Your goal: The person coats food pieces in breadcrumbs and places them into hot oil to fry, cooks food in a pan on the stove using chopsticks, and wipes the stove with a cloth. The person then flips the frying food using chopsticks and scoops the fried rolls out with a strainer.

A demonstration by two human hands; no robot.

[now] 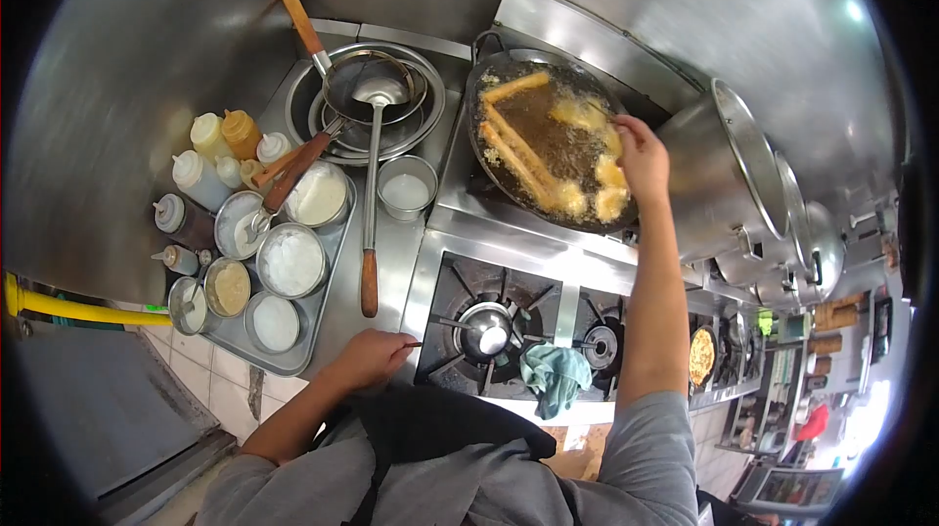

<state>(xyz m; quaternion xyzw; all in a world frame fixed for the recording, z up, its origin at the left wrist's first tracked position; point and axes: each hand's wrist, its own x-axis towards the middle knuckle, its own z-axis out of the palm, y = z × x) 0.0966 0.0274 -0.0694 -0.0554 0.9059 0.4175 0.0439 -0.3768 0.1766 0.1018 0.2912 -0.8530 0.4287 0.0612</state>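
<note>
My right hand [643, 156] reaches over the far right rim of a dark wok [473, 135] of bubbling oil. Its fingers are closed round something thin and dark, which I cannot make out. Just left of the fingertips, a yellow battered piece [577, 115] fries in the oil. More battered pieces [610, 174] float along the right and lower side, and several long golden rolls [518, 149] lie on the left. My left hand [375, 359] is closed low beside the front burner, with the tip of a thin brown stick jutting from its fingers.
A long-handled ladle [375, 164] rests across a strainer and bowls [430, 100]. Left of it, a tray [311, 335] carries bowls of powders, with squeeze bottles [201, 181] behind. A green cloth [555, 376] hangs by the front burner [484, 330]. Large pots [704, 174] stand right.
</note>
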